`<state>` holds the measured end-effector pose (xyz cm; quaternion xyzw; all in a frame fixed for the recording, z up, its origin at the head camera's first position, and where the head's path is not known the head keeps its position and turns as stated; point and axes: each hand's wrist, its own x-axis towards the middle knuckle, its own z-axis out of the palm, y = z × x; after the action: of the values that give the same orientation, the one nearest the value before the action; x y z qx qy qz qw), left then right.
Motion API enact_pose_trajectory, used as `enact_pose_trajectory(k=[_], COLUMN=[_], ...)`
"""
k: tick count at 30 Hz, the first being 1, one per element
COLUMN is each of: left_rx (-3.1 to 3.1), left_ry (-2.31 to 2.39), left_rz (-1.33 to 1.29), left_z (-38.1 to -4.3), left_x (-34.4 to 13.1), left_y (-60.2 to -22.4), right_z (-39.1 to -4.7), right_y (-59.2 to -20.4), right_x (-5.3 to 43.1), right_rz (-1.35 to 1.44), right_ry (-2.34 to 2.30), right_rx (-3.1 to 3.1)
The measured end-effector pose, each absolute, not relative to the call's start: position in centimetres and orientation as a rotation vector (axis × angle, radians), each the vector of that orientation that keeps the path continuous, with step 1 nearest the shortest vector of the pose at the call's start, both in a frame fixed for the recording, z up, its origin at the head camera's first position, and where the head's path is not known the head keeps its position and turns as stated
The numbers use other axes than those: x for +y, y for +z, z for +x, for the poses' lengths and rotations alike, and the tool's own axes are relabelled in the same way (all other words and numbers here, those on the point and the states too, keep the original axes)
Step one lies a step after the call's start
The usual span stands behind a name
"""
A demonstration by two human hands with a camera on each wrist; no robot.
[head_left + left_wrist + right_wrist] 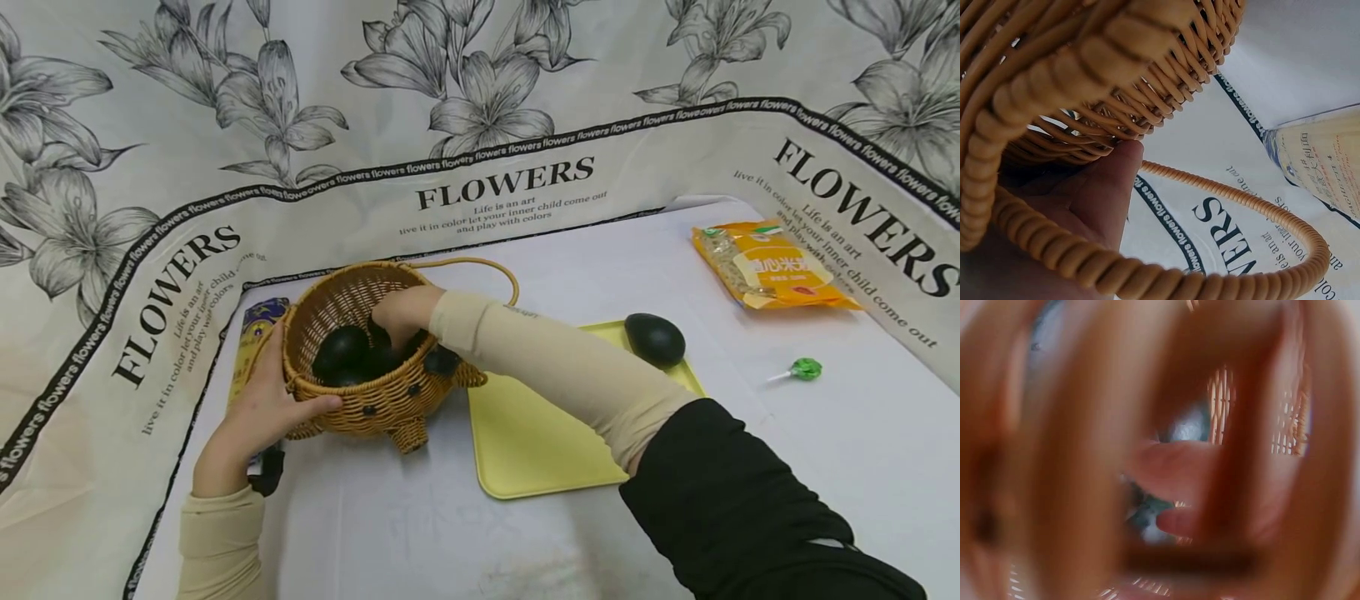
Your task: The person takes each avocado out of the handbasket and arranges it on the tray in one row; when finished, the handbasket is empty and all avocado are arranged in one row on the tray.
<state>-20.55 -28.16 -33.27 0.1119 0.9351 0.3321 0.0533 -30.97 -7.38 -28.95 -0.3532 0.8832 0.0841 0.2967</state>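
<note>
A brown wicker basket with small feet and black spots stands tilted at the left of the table. My left hand holds its left side, thumb along the front below the rim; in the left wrist view its fingers lie against the outer weave. My right hand reaches down inside the basket, beside dark, glossy avocados. The wicker blurs the right wrist view, so whether its fingers grip one is hidden. Another avocado lies on the back right corner of the yellow tray.
An orange food packet lies at the back right, with a green-wrapped lollipop in front of it. A yellow and blue pasta packet is partly behind the basket. The basket's looped handle leans back towards the flower-printed cloth.
</note>
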Motion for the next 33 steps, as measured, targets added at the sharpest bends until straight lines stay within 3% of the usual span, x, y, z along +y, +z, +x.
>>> enact_pose_trajectory(k=[33], left_rx=[2.883], left_ry=[0.992], left_rz=[0.298], left_z=[-19.3], left_x=[-27.5], left_y=[-33.7], right_z=[-32.2], right_y=[-29.9], right_x=[-7.0], right_rz=[-0.982], right_ry=[0.418], right_rx=[2.192])
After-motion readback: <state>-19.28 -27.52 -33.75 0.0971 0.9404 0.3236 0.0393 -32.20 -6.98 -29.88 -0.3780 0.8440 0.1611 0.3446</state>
